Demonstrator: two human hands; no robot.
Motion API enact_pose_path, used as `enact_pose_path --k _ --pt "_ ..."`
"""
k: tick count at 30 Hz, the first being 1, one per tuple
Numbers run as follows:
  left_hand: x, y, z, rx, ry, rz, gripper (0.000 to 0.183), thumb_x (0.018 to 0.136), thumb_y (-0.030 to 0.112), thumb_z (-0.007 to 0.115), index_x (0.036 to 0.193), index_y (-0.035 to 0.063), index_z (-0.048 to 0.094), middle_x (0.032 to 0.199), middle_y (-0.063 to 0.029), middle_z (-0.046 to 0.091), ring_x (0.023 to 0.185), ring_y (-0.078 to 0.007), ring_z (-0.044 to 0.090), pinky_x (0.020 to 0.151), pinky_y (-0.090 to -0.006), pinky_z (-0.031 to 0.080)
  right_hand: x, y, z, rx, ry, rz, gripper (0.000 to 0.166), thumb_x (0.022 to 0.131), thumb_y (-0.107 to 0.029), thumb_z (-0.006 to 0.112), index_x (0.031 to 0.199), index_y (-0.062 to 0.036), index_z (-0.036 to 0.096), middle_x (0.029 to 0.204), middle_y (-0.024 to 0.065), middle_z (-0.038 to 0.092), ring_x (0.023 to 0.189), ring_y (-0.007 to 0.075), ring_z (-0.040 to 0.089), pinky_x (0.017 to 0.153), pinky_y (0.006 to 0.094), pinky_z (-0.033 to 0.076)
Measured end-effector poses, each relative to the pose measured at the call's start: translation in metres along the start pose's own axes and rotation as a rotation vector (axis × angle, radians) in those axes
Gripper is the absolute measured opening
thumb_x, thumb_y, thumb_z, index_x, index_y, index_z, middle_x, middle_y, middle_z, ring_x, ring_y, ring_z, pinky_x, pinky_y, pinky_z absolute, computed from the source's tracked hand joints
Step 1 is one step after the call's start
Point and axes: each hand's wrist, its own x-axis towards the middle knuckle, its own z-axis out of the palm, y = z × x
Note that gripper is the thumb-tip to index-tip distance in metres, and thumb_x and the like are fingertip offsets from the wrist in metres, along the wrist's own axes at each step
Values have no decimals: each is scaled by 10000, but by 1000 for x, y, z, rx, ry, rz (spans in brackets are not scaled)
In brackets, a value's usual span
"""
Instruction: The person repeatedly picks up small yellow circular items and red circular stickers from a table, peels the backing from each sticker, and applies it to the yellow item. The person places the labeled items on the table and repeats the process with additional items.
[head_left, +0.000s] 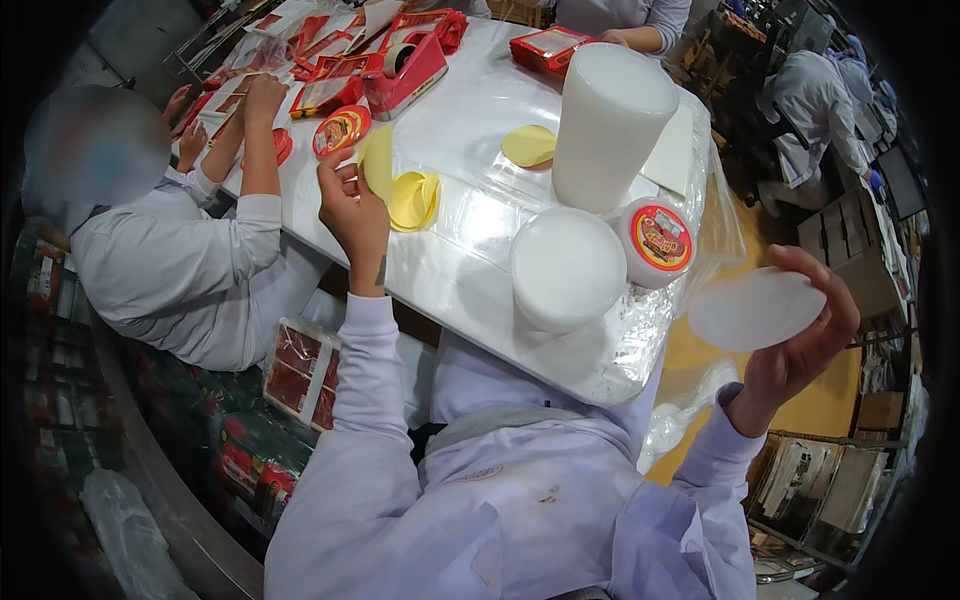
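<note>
In my left hand (352, 206), raised over the table's near edge, is a thin yellow disc (377, 161), apparently a backing paper, pinched at its edge. A small pile of similar yellow discs (411, 201) lies on the table just right of it. My right hand (806, 341) holds a translucent white round disc (756, 309), perhaps a lid, by its rim beyond the table's right edge. Between the hands stand a tall white stack (611, 135), a shorter white stack (568, 270) and a white round piece bearing a red-and-yellow round label (661, 238).
Yellow discs (529, 145) lie near the tall stack. Round red labels (342, 130), a red tape dispenser (405, 75) and red packages (330, 86) occupy the far left. A co-worker (180, 262) sits at left; another person (615, 22) is opposite. Plastic film (660, 330) covers the table's right edge.
</note>
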Motion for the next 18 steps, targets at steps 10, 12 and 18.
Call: enact_pose_path --k 10,12,18 --pt "-10 -74 18 455 -189 189 556 812 202 849 1316 125 625 1232 -124 578 1090 -302 604 979 -434 490 10 28 71 279 -581 873 280 944 -142 770 1112 32 628 763 41 715 678 41 645 599 197 481" --pt "-10 -70 19 418 -189 154 547 827 228 848 1313 111 625 1224 -122 583 1071 -286 602 969 -425 498 3 35 76 220 -644 867 283 933 -156 780 1097 29 642 725 38 704 650 41 635 580 204 474" --pt "-10 -70 14 347 -148 129 510 847 246 831 1292 93 635 1219 -128 586 1060 -285 599 949 -412 509 -3 30 85 -52 -748 718 302 886 -212 814 1080 -28 674 644 34 652 555 75 585 516 260 429"
